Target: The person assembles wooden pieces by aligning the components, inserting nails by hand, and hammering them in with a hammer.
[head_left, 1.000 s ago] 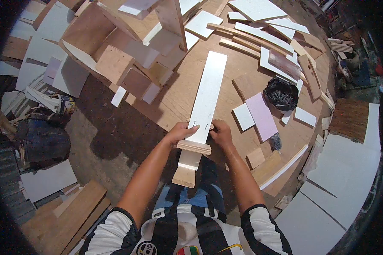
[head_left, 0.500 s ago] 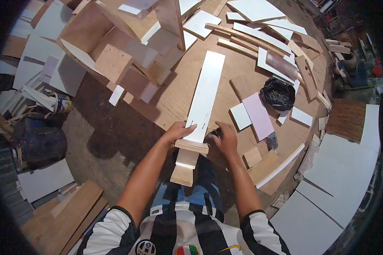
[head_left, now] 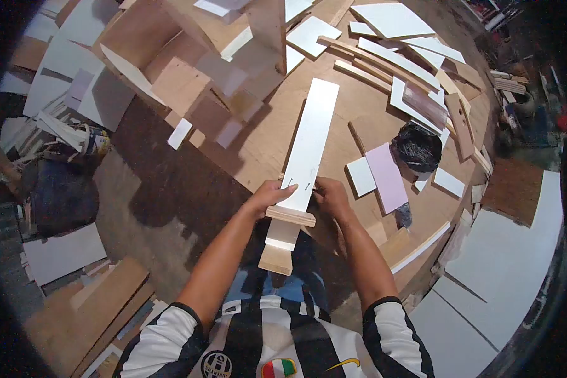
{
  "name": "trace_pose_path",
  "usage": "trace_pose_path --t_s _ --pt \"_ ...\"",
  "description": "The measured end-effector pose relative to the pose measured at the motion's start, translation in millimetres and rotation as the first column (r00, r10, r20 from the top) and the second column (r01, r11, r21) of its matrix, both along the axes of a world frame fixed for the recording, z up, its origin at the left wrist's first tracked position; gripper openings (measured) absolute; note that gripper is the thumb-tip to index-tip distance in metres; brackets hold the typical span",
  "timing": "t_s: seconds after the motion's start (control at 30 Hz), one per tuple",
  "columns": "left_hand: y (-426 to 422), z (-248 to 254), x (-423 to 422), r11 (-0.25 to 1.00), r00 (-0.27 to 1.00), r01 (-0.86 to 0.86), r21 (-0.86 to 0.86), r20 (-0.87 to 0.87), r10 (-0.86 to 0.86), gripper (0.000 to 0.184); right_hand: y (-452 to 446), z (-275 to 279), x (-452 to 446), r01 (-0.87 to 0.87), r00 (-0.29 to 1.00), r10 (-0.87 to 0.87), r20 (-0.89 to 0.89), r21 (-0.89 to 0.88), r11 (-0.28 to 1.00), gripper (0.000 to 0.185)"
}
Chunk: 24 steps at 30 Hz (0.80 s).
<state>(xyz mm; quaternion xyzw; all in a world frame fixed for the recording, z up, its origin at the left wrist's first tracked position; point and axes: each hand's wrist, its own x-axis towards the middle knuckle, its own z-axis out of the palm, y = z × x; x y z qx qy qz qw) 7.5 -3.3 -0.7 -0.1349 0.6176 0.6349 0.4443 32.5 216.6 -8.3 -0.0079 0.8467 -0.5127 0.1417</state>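
The left hand (head_left: 269, 198) grasps the long white board (head_left: 314, 135) by its left edge, thumb pressed on the top face near two dark nails (head_left: 307, 186). The right hand (head_left: 334, 198) has its fingers curled in at the opposite edge; whether it grips anything there cannot be told. The board slants away from the person over the plywood tabletop (head_left: 346, 104), with a wooden crosspiece (head_left: 291, 217) at its near end and a bare wood block (head_left: 275, 259) nearer the person's waist. To the right of the right hand, a pink panel (head_left: 387, 179) lies just beside a small white panel (head_left: 360, 176), and a black bag (head_left: 417, 148) of nails sits near them, short of scattered wood strips (head_left: 362, 77)
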Motion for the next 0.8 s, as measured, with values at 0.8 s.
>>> trace_pose_path --t_s 0.8 --pt "8.3 -11.4 14.5 0.995 0.995 -0.101 0.019 -0.025 0.101 0.052 10.1 -27.2 -8.1 -0.059 0.997 0.063 -0.042 0.107 0.993 0.038"
